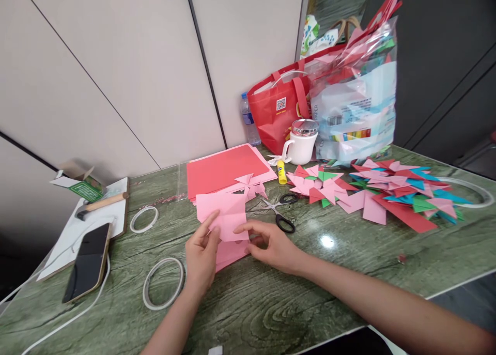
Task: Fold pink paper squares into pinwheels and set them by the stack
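Observation:
A creased sheet of pink paper [232,207] is lifted slightly above the table between my two hands. My left hand [203,249] pinches its lower left side between thumb and fingers. At the lower right edge, my right hand [269,244] has its fingers and thumb closed on the paper. Beneath it lies more pink paper [228,254], partly covered by the held sheet and my hands. Black-handled scissors [285,221] lie just beyond my right hand, blades pointing left. Small folded pink pieces [253,185] rest behind the held sheet.
Red and pink sheets [228,169] are stacked at the back. Folded coloured pieces [406,184] pile up on the right. A glue stick [281,172], mug [302,143], red bag [271,112] and bottle [250,120] stand behind. Tape rolls [164,259], a phone [87,262] and a hammer [103,202] lie left.

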A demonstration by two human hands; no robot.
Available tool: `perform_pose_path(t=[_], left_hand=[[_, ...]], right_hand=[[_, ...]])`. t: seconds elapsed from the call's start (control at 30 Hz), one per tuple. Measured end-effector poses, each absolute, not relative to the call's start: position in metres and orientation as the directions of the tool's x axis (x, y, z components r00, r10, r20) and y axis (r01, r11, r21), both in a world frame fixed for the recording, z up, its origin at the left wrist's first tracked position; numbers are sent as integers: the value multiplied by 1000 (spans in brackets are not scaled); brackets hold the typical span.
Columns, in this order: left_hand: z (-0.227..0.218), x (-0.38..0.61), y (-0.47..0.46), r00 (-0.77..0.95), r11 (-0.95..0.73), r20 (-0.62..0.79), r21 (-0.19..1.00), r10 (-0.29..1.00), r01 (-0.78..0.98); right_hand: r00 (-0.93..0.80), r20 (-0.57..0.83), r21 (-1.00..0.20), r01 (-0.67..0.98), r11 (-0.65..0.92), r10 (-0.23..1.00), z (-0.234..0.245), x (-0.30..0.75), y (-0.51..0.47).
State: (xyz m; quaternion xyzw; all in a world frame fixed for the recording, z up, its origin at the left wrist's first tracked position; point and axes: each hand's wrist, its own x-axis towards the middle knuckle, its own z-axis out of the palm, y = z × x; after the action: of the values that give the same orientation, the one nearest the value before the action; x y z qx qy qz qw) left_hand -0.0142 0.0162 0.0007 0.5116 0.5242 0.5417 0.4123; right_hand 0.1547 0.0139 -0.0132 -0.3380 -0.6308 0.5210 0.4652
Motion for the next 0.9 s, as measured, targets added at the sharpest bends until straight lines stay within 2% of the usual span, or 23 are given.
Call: perform_pose_path(t=[0.13,0.37,0.67,0.9], left_hand=[[3,-13,18,-138,-78,72,996,988,-32],[0,-13,17,-33,-3,2,1000,999,-19],[4,-11,17,-50,-10,9,1000,999,-24],[8,-6,13,65,-35,31,998,997,47]], right_hand=[[-307,296,-954,-46,297,904,-14,158,18],[-301,338,-938,-27,347,892,-12,162,22],[-326,360,-909,87,407,874,-14,163,23],[-188,300,-945,77,318,935,-14,160,24]])
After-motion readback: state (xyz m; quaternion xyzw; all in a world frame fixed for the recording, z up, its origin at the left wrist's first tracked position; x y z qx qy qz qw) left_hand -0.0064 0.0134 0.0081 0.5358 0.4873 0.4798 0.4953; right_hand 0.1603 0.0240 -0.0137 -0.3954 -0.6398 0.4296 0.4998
